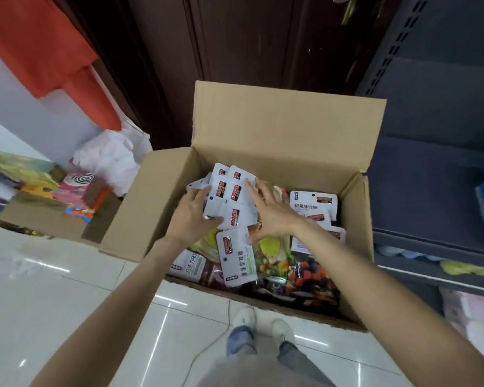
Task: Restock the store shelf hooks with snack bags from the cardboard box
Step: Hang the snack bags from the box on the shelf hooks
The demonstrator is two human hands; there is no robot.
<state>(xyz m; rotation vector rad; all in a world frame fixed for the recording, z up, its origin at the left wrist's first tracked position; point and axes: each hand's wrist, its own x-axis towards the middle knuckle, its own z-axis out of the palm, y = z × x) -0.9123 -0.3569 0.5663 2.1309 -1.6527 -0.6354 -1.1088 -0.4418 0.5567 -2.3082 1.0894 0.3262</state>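
An open cardboard box stands on the floor, full of snack bags. My left hand grips a fanned bunch of white snack bags from the left, thumb under them. My right hand hovers over the bunch's right side with fingers spread and straight, fingertips touching the top bags. Below the bunch lies a single white bag with a green stripe. More white bags and colourful fruit-print bags fill the rest of the box.
A dark store shelf rises at the right, with goods on its lower tiers. A smaller cardboard box of mixed goods sits to the left, beside a white plastic bag. Dark wooden doors stand behind. My feet are on glossy white tiles.
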